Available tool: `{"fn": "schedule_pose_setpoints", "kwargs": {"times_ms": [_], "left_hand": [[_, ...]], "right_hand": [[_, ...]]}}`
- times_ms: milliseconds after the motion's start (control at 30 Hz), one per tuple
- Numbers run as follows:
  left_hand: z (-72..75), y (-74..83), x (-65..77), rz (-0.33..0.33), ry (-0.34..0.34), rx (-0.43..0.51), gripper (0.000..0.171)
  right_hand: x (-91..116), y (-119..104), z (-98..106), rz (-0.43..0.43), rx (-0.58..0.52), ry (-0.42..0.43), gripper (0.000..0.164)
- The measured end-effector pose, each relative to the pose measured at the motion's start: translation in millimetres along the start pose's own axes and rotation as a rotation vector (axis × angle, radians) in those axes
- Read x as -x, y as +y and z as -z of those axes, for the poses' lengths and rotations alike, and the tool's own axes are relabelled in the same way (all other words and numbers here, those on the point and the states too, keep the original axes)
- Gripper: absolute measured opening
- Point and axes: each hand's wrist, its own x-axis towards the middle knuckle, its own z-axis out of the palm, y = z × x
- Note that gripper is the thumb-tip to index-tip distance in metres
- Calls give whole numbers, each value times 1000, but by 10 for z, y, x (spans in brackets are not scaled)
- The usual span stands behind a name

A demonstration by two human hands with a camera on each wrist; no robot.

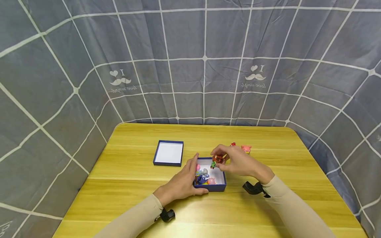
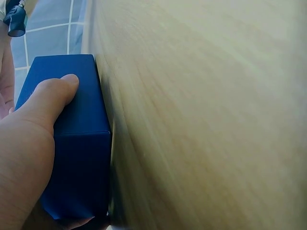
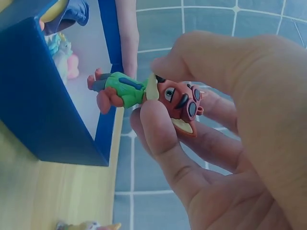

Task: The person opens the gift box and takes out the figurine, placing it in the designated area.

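Observation:
A blue box [image 1: 215, 188] with a white inside stands on the table, several small toy figures [image 1: 203, 179] heaped at its left. My left hand [image 1: 181, 181] grips the box at its left side, thumb [image 2: 55, 93] across the front wall and fingers toward the far edge. Over the box's right part, my right hand [image 1: 241, 162] pinches a fox figurine [image 3: 127, 91] between thumb and fingers. The figurine has an orange head, a green shirt and dark glasses on its forehead. Its feet point toward the box in the right wrist view.
A blue box lid [image 1: 168, 152], white inside up, lies on the wooden table [image 1: 125, 185] to the left. Beyond my right hand are a pink figure [image 1: 246, 148] and a partly hidden red one [image 1: 233, 144]. A grey checked curtain [image 1: 190, 79] surrounds the table's back and sides.

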Motion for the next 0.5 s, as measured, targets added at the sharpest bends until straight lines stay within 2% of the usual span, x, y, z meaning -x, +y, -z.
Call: {"fn": "schedule_pose_setpoints", "kwargs": {"times_ms": [200,500], "left_hand": [[-3,-7,-1,4,-2,-3,144],[-2,-4,-1,3,1,0,144]], "right_hand": [[48,44,25,-12,9,27,30],[122,114,115,59,45,84,32]]}}
